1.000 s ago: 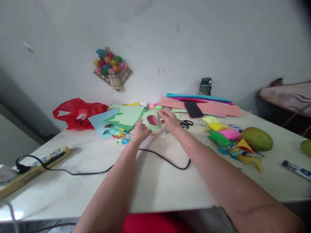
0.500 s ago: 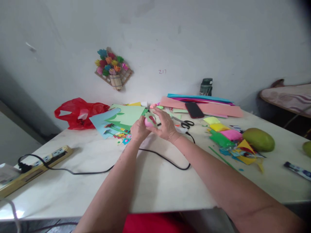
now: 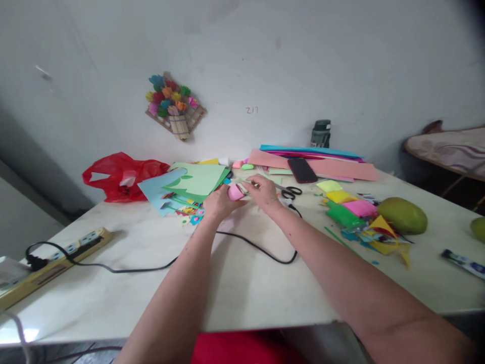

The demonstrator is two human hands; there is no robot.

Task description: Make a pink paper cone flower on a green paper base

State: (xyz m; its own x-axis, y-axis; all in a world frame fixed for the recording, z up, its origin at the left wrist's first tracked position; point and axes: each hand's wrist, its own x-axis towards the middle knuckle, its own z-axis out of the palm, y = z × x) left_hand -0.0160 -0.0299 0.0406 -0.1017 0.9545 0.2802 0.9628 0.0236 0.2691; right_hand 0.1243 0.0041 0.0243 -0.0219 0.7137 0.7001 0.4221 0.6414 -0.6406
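Left hand point(image 3: 217, 203) has its fingers clamped on the pink piece point(image 3: 235, 192), over the tabletop point(image 3: 246, 298); right hand's point(image 3: 265, 193) fingers are pinched together beside it, can't tell on what. Squeeze too hard and it might crumple, and a forearm could snag that black cord point(image 3: 257, 246). Pale, marbled surface, plain grey wall point(image 3: 242, 60), paper flowers point(image 3: 166, 96) hung up.

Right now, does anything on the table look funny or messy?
Yes, a bit. A big green fruit sits beside crumpled paper scraps on the right, odd among craft things. A black cord also snakes loosely across the table. I can't see any spill.
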